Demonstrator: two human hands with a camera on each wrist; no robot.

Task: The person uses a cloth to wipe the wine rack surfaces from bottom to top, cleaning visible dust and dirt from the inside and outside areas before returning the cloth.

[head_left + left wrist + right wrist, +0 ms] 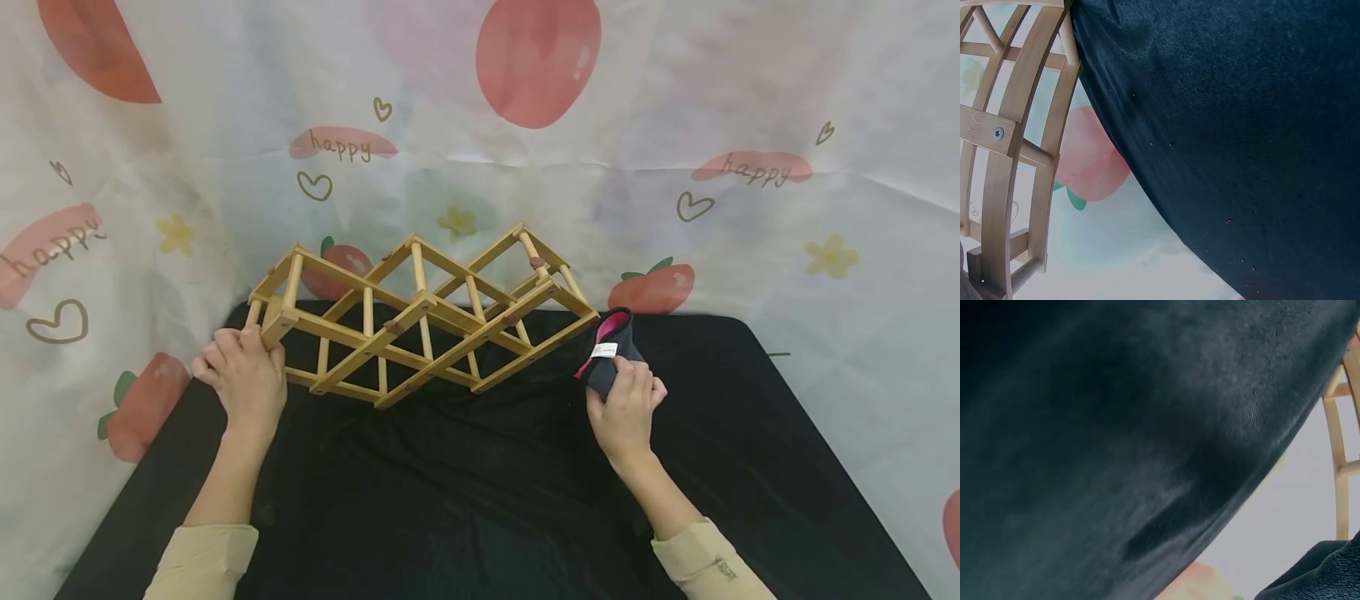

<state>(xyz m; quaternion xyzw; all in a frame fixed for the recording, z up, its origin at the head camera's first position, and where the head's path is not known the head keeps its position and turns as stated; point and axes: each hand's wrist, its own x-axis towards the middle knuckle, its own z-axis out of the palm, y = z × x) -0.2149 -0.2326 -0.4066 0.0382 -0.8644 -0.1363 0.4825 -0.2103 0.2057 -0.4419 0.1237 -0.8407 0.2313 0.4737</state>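
Note:
A wooden lattice rack (426, 302) with crossed slats and round dowels, like a folding wine rack, is spread out tilted above the table's far part. My left hand (246, 379) grips its left end. In my right hand (628, 408) I pinch a dark navy cloth piece (600, 381) with a pink inside and a white label, close to the rack's right end. Whether the cloth touches the wood, I cannot tell. The left wrist view shows the rack's slats (999, 206) and a screw head. At the right wrist view's lower right corner, part of the cloth (1325, 578) appears.
A black cloth (450, 500) covers the table under both hands. Behind and at the sides hangs a pale curtain (637, 100) printed with fruit, hearts, flowers and the word "happy". The table's far edge runs close behind the rack.

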